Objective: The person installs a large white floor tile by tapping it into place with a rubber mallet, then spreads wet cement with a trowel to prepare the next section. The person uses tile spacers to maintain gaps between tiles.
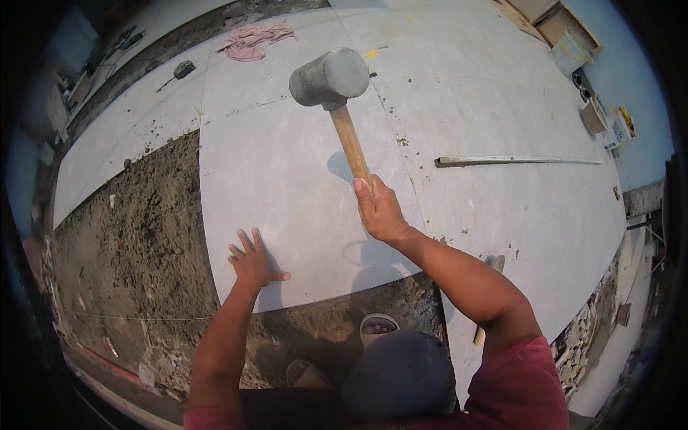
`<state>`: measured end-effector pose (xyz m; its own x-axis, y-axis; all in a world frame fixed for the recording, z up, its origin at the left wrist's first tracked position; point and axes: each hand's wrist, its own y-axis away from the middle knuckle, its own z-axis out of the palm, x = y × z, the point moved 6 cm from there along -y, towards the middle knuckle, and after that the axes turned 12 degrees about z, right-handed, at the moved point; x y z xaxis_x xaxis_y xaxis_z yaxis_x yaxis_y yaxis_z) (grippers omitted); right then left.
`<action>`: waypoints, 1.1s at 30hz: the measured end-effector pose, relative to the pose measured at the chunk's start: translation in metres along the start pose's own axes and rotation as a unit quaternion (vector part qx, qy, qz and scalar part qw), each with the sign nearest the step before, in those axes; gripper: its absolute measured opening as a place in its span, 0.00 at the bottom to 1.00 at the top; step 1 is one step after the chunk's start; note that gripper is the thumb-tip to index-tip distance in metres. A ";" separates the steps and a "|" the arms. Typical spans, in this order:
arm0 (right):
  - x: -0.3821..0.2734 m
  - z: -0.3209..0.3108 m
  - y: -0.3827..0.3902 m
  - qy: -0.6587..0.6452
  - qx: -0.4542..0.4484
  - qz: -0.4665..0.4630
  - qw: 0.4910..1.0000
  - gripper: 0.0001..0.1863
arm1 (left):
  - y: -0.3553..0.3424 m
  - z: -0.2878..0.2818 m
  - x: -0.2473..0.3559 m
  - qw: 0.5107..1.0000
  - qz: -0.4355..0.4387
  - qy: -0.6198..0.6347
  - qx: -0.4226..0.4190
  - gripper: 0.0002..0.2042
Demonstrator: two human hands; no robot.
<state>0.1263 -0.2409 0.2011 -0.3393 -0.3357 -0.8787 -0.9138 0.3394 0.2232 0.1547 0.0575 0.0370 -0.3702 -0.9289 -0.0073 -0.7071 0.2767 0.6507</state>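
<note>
My right hand is closed round the wooden handle of a rubber mallet. The mallet's thick grey head is raised above a large pale floor tile, and its shadow falls on the tile's surface. Near the tile's front left corner, my left hand lies with fingers spread, holding nothing. Along the left edge of this tile runs rough wet mortar. More mortar shows along its near edge, by my sandalled feet.
A metal straightedge bar lies on the tiles to the right. Farther off are a pink cloth and a tape measure. Buckets stand by the right wall. A thin string crosses the mortar at the left.
</note>
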 end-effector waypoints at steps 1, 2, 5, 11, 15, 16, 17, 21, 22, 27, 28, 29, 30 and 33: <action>0.034 -0.001 0.019 0.119 -0.136 0.187 0.965 0.33 | 0.001 0.001 0.000 1.000 0.000 0.000 -0.006 0.73; 0.048 -0.014 0.033 0.140 -0.203 0.238 0.939 0.34 | 0.001 0.001 0.001 1.000 0.002 0.006 -0.019 0.73; 0.052 -0.059 0.059 0.096 -0.265 0.371 0.885 0.33 | 0.003 0.000 0.003 1.000 0.005 0.003 -0.006 0.73; -0.075 -0.075 0.005 -0.023 -0.160 0.077 0.984 0.31 | 0.001 0.003 0.002 1.000 -0.004 0.003 -0.024 0.72; -0.067 -0.061 -0.015 -0.082 -0.042 0.041 0.995 0.28 | -0.001 0.005 0.003 0.999 -0.010 -0.006 -0.034 0.72; -0.041 -0.049 -0.005 -0.069 -0.052 0.123 0.989 0.27 | -0.001 0.005 0.004 0.999 -0.009 -0.005 -0.035 0.72; -0.012 -0.043 0.014 0.067 -0.094 0.236 0.965 0.28 | 0.000 0.004 0.005 1.000 -0.010 -0.007 -0.018 0.72; 0.045 -0.093 0.074 0.132 -0.255 0.533 0.796 0.30 | 0.001 0.005 0.007 1.000 -0.007 -0.013 -0.020 0.71; 0.048 -0.096 0.079 0.116 -0.270 0.511 0.808 0.30 | 0.003 0.008 0.007 1.000 -0.011 -0.005 -0.028 0.71; 0.051 -0.094 0.067 -0.027 -0.228 0.396 0.889 0.26 | -0.003 0.011 0.013 0.998 -0.017 0.001 -0.054 0.69; 0.059 -0.094 0.066 -0.064 -0.194 0.412 0.888 0.21 | -0.004 0.012 0.015 0.998 -0.022 0.000 -0.058 0.69; 0.069 -0.094 0.067 -0.071 -0.196 0.423 0.882 0.19 | -0.004 0.013 0.017 0.998 -0.020 0.004 -0.061 0.68; 0.079 -0.094 0.067 -0.083 -0.188 0.422 0.883 0.18 | -0.005 0.013 0.017 0.998 -0.027 -0.003 -0.063 0.68; 0.113 -0.108 0.069 -0.159 -0.161 0.429 0.875 0.10 | -0.008 0.014 0.018 0.997 -0.028 -0.019 -0.067 0.67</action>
<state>0.0004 -0.3503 0.1631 -0.8986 0.1988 -0.3912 -0.3863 0.0643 0.9201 0.1451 0.0418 0.0210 -0.3565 -0.9313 -0.0745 -0.6418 0.1862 0.7440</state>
